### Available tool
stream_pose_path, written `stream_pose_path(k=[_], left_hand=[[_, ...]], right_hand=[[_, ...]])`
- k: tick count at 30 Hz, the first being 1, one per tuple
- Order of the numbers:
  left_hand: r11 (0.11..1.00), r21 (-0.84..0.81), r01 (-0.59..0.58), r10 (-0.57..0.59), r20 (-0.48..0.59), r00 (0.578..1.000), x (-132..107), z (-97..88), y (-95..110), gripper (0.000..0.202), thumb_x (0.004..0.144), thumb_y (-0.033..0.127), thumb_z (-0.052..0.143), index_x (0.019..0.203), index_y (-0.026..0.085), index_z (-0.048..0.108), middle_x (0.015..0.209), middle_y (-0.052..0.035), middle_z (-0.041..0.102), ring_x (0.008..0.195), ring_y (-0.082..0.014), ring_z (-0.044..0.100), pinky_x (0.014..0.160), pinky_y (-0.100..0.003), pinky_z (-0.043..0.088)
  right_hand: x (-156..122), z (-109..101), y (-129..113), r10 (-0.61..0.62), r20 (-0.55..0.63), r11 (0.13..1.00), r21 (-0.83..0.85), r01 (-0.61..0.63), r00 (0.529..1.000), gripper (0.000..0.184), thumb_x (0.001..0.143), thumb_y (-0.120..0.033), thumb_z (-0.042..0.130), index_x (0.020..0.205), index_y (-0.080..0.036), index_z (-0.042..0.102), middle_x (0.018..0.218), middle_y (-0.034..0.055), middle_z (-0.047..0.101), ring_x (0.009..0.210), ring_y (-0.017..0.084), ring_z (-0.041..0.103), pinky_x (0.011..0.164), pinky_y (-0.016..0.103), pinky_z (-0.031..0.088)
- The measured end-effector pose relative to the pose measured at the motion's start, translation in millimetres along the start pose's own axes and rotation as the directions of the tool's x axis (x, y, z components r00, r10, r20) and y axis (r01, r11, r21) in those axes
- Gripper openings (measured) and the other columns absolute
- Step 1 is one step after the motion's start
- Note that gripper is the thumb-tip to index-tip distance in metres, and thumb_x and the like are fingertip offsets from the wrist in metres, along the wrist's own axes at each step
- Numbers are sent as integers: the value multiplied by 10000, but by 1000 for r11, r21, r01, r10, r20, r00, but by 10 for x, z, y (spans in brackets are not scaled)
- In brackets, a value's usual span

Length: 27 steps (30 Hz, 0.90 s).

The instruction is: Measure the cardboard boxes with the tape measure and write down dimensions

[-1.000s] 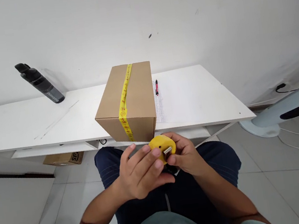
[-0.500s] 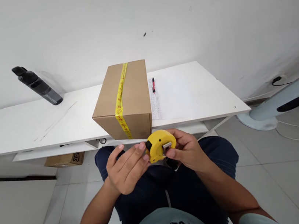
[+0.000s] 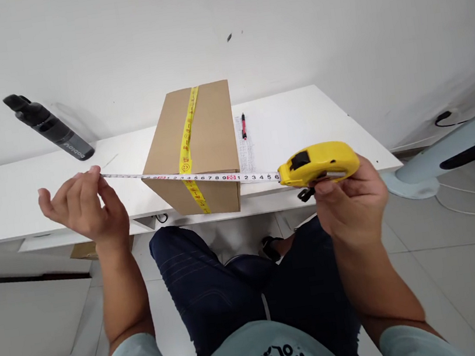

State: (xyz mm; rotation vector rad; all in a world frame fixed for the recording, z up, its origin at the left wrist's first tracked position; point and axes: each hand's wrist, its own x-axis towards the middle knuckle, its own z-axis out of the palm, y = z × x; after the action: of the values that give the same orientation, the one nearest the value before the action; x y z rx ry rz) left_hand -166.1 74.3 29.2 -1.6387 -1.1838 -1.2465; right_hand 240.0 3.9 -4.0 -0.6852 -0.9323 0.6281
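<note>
A yellow tape measure (image 3: 321,163) with a black button is gripped in my right hand (image 3: 353,203), to the right of the cardboard box. Its white blade (image 3: 215,177) stretches leftward across the view, passing in front of the top front edge of the box. Whether the blade touches the box I cannot tell. My left hand (image 3: 89,207) pinches the blade's far end between thumb and finger, left of the box. The brown cardboard box (image 3: 208,129), sealed with yellow printed tape (image 3: 189,132), sits at the table's front edge and juts slightly over it.
The white table (image 3: 296,128) runs along the wall. A red and black pen (image 3: 244,126) lies on a written sheet (image 3: 243,153) right of the box. On the left stands a dark bottle (image 3: 51,127). A pale blue column-shaped appliance (image 3: 454,144) rises at the right.
My hands have moved apart and up, drawing the blade out of the tape measure. Before, both hands were together around the tape measure above my lap.
</note>
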Motion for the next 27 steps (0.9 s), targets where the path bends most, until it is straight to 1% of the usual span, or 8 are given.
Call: stream_pose_path(k=[4,7,10,13,17,22,24,27], left_hand=[[1000,-9,-11,10,-106,994,78,76,11,301,1076,407,519,1151,181,703,1068,-29,789,1123,-212,706,1147,-796,263],[998,-57,30,-36,-119,992,93,107,77,386,1075,499,491,1102,166,685,1089,-53,781,1179,-263,690,1175,-823,206],[997,-80,22,-25,-33,999,69,126,162,285,1061,444,556,1118,200,690,1179,-23,778,1150,-227,698,1214,-758,237],[996,-86,28,-21,81,996,4,151,297,243,1058,396,562,1115,211,708,1189,-2,782,1125,-192,717,1206,-645,348],[964,-246,104,-81,103,991,-87,170,564,305,1039,428,535,1173,225,720,1182,-99,779,1150,-256,725,1054,-517,546],[898,-421,126,-64,159,985,-130,139,814,467,1078,517,372,1370,280,648,1316,-112,713,1281,-284,659,1106,-515,526],[909,-403,105,-42,161,986,-148,137,832,489,1053,567,428,1412,296,619,1339,-114,699,1287,-300,651,1106,-514,523],[925,-371,81,-21,163,986,-189,150,805,468,1031,487,545,1468,323,570,1353,-102,696,1278,-297,651,1103,-496,518]], right_hand=[[164,-13,-11,-99,11,994,-46,100,995,377,763,-414,921,1101,-299,801,989,21,758,882,181,733,836,363,675],[293,-7,4,-126,17,988,-93,127,992,385,794,-490,878,1114,-302,773,975,26,746,840,211,732,826,439,682],[372,13,57,-94,37,988,-122,98,995,397,806,-496,862,1131,-294,756,1002,30,743,848,216,730,810,447,682],[383,34,140,-32,84,993,-108,41,996,387,808,-466,869,1131,-282,762,1034,28,750,873,199,730,806,413,679],[352,72,209,-36,96,993,-110,46,995,410,828,-470,854,1184,-292,753,1078,29,757,953,200,734,913,419,661],[310,198,207,-39,184,989,-135,65,982,466,840,-482,842,1260,-318,727,1152,45,758,1032,224,735,946,428,656],[294,249,205,-42,216,987,-143,74,976,509,829,-499,848,1287,-326,711,1196,53,754,1054,236,735,956,443,657],[286,287,207,-28,247,984,-166,70,969,531,848,-527,821,1318,-324,685,1191,57,753,991,233,747,907,443,676]])
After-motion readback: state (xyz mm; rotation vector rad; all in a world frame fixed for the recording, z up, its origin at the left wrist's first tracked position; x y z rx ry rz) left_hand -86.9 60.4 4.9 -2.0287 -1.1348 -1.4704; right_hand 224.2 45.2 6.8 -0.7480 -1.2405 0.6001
